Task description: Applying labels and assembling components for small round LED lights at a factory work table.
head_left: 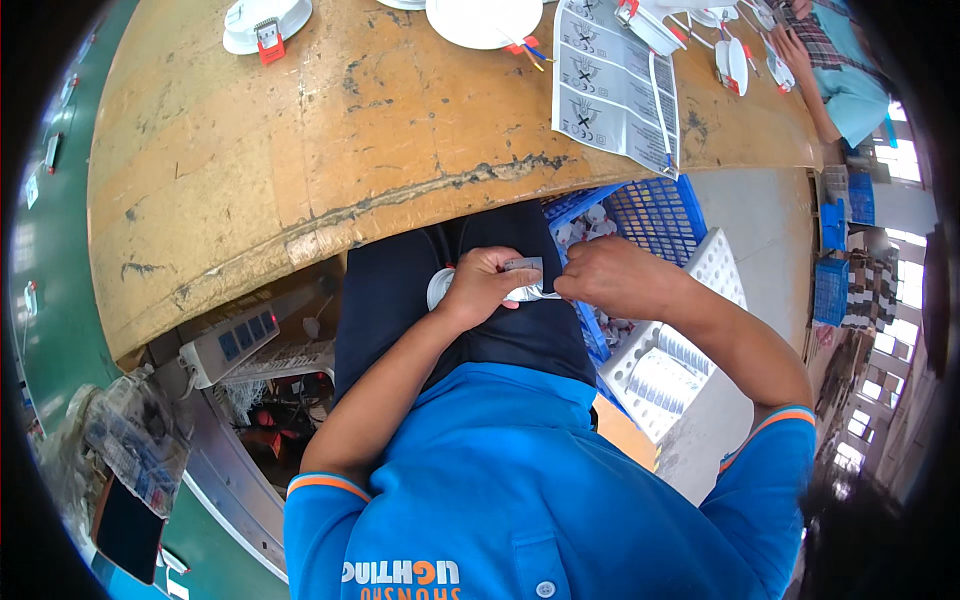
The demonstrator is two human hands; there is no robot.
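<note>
My left hand is closed around a white round downlight held over my lap, the lamp's rim showing beside the wrist. A small grey rectangular piece sticks out by its thumb; whether it belongs to the lamp I cannot tell. Just to the right, my right hand is closed in a pinch at the end of a thin white strip or cable that runs from the left hand. The fingertips partly hide that end.
On the worn wooden table ahead lie white downlights, one with a red clip, and a printed sheet. Below right stand a blue crate of small parts and a white perforated tray. Another person's arm rests far right.
</note>
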